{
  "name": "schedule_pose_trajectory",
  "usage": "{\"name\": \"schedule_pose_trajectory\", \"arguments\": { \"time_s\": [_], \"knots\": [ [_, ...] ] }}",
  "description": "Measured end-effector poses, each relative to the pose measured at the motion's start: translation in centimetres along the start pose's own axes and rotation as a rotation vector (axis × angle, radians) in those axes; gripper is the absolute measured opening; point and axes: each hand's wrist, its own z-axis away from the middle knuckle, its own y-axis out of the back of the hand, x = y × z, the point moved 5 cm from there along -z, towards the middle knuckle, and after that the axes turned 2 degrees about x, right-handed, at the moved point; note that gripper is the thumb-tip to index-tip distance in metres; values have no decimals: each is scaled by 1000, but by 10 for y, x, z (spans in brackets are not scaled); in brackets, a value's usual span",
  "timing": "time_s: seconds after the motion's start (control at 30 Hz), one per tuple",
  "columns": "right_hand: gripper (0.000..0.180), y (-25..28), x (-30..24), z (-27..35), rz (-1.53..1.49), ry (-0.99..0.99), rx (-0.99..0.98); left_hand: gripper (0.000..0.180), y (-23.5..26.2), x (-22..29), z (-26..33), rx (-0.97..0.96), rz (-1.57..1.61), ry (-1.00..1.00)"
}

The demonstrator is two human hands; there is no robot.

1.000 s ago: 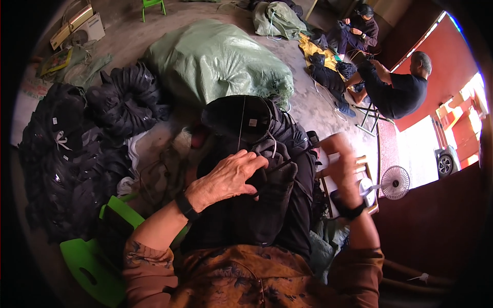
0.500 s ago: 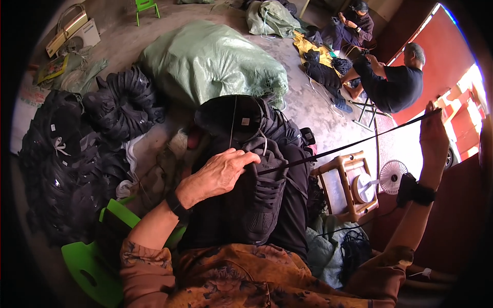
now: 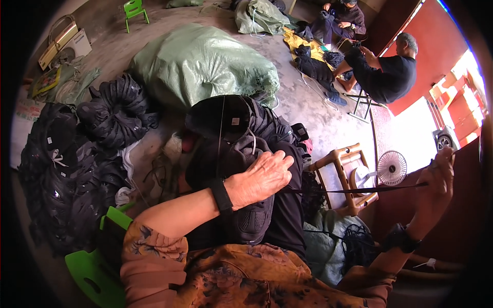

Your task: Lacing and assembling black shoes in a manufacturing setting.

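Note:
A black shoe (image 3: 251,223) with a mesh toe lies across my lap, toe toward me. Over its laced front is my left hand (image 3: 262,177), closed with fingers curled down; their tips and what they grip are hidden. From beneath that hand a flat black shoelace (image 3: 354,191) stretches taut to the right. Its far end is in my right hand (image 3: 439,177), raised at the right side with fingers closed on it. Beyond my left hand sits a bundle of black shoes (image 3: 233,115), with a small white label inside the nearest opening and a light cord looped at its edge.
Heaped black shoes (image 3: 56,179) lie at left, beside a green chair (image 3: 92,277). A large pale green sack (image 3: 200,61) stands ahead. On the right are a wooden stool (image 3: 341,177), a small fan (image 3: 392,168) and a sack with black laces (image 3: 357,246). Two people sit farther off.
My left hand has shifted right across the shoe, covering its laces. My right hand has dropped lower, so the shoelace now runs nearly level instead of slanting up.

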Motion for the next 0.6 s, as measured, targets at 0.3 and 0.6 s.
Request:
{"name": "schedule_pose_trajectory", "arguments": {
  "time_s": [0.3,0.6],
  "knots": [
    [43,191,10,52,86,135,710,14,45,-89,54,658,1754,651],
    [21,338,100,67,279,-7,740,16,64,-230,254,1083,1803,797]
  ]
}}
